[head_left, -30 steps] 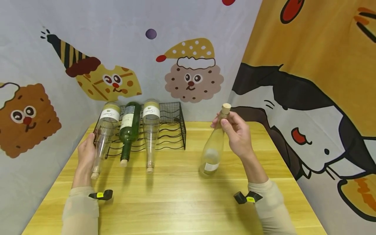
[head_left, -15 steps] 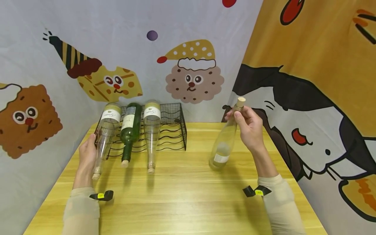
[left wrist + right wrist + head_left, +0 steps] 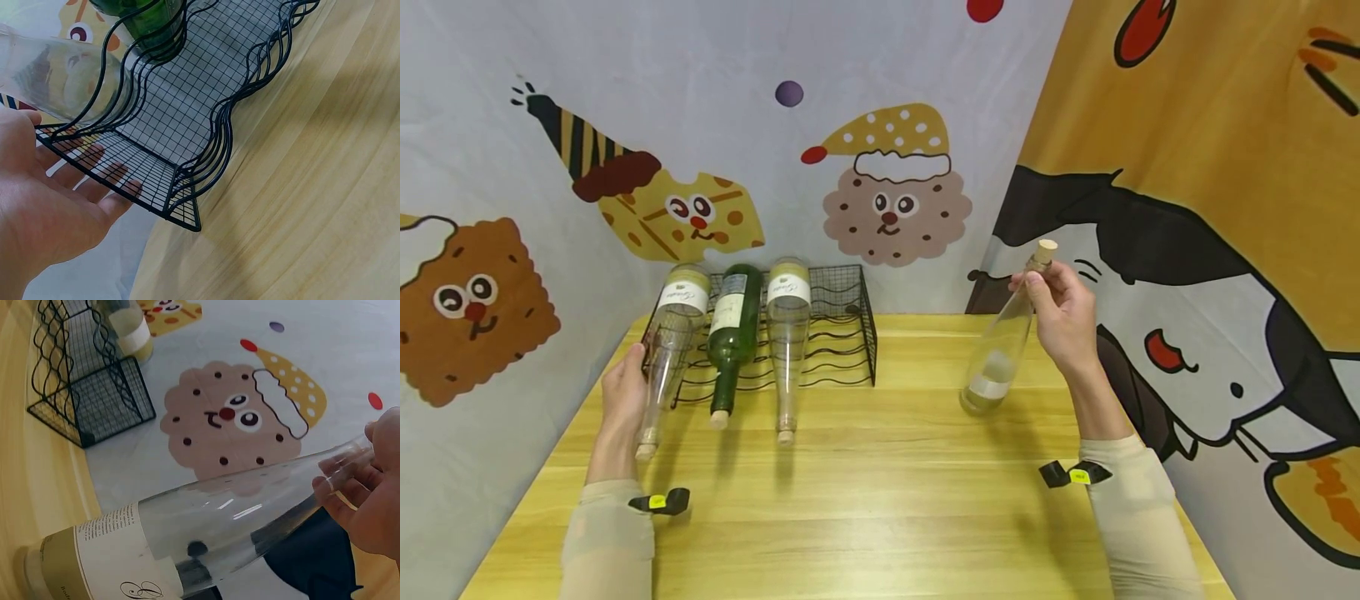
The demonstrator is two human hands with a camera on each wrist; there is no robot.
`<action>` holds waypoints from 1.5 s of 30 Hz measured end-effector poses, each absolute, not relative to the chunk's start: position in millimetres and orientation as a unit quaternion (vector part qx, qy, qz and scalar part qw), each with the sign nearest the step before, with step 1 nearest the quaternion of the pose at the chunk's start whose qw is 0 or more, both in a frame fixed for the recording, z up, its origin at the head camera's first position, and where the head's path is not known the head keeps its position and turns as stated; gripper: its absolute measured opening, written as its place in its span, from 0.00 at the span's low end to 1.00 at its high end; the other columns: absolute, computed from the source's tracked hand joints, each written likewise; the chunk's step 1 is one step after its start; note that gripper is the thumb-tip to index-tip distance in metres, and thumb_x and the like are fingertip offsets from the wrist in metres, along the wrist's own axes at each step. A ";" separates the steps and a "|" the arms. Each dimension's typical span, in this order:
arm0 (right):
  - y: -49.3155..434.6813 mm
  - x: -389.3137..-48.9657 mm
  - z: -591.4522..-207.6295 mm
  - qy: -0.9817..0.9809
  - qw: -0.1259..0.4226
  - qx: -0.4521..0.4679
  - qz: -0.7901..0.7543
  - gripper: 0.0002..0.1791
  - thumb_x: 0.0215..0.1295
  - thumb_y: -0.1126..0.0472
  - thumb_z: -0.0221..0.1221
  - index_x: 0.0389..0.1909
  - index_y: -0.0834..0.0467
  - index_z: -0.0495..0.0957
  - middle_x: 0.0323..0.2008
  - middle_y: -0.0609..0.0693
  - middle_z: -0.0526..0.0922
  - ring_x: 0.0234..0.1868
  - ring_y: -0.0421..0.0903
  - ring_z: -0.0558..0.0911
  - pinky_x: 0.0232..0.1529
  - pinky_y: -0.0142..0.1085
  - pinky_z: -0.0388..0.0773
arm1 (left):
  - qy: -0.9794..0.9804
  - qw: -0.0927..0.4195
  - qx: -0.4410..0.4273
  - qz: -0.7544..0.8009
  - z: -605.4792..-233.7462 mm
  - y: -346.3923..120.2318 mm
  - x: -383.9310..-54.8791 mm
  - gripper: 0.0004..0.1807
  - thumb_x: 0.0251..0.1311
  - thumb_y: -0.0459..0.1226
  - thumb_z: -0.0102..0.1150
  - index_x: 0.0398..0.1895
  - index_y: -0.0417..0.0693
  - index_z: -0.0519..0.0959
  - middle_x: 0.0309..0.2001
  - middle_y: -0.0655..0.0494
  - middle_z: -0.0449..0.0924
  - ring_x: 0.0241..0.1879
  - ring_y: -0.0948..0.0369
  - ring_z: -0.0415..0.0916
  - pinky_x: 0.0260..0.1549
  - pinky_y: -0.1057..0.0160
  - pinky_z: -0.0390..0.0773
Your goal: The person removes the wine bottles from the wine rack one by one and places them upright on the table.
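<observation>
My right hand (image 3: 1066, 312) pinches a clear glass wine bottle (image 3: 1006, 342) by its neck, just below the cork. The bottle leans, cork end up and to the right; I cannot tell whether its base touches the table. In the right wrist view the bottle's cream and gold label (image 3: 115, 550) shows. My left hand (image 3: 623, 396) rests against the left side of a black wire wine rack (image 3: 838, 350). Its fairly straight fingers (image 3: 94, 187) lie along the outside of the mesh end panel. Two clear bottles (image 3: 788, 354) and a green bottle (image 3: 730, 342) lie in the rack, corks toward me.
To the right of the bottles, the rack has an unfilled section (image 3: 835, 292). The wooden table (image 3: 850, 517) extends in front of the rack and to its right. Cartoon-printed cloth (image 3: 917, 50) hangs behind the table and along both sides.
My right hand has moved right and slightly away from me with the clear bottle, which now leans more. The left hand and the racked bottles stay in place.
</observation>
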State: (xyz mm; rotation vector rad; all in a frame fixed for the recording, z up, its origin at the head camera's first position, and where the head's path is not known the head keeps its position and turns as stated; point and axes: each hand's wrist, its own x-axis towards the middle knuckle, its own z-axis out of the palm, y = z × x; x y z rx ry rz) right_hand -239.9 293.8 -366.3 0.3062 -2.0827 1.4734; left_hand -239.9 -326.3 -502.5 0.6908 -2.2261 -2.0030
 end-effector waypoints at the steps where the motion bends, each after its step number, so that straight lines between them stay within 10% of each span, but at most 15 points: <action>1: 296.4 -241.2 -366.7 -0.779 0.284 0.109 0.548 0.14 0.90 0.55 0.58 0.61 0.61 0.83 0.47 0.42 0.91 0.51 0.38 0.90 0.59 0.23 0.84 | -0.723 0.033 0.224 -0.653 -502.5 -326.7 -240.0 0.35 0.87 0.67 0.39 0.77 0.59 0.78 0.58 0.71 0.74 0.52 0.70 0.69 0.48 0.74 0.74; 25: 357.6 -282.8 -368.5 -0.765 0.357 -0.007 0.536 0.12 0.86 0.55 0.64 0.57 0.59 0.85 0.43 0.37 0.90 0.45 0.35 0.88 0.51 0.22 0.84 | -0.725 0.030 0.221 -0.651 -503.5 -324.8 -242.5 0.37 0.86 0.68 0.39 0.80 0.58 0.77 0.63 0.68 0.74 0.54 0.69 0.69 0.52 0.71 0.73; 34: 370.6 -295.5 -363.9 -0.774 0.327 -0.071 0.537 0.16 0.88 0.52 0.61 0.65 0.56 0.83 0.49 0.39 0.89 0.51 0.35 0.86 0.58 0.25 0.84 | -0.710 0.036 0.217 -0.669 -505.3 -327.0 -239.5 0.26 0.87 0.66 0.41 0.63 0.67 0.82 0.49 0.71 0.75 0.48 0.68 0.71 0.42 0.73 0.79; 45: 376.5 -304.0 -360.9 -0.775 0.331 -0.088 0.531 0.19 0.88 0.52 0.61 0.68 0.58 0.82 0.47 0.35 0.87 0.50 0.35 0.85 0.54 0.24 0.83 | -0.718 0.022 0.219 -0.660 -501.6 -326.9 -237.8 0.35 0.86 0.68 0.39 0.77 0.61 0.78 0.66 0.69 0.72 0.56 0.70 0.67 0.57 0.67 0.71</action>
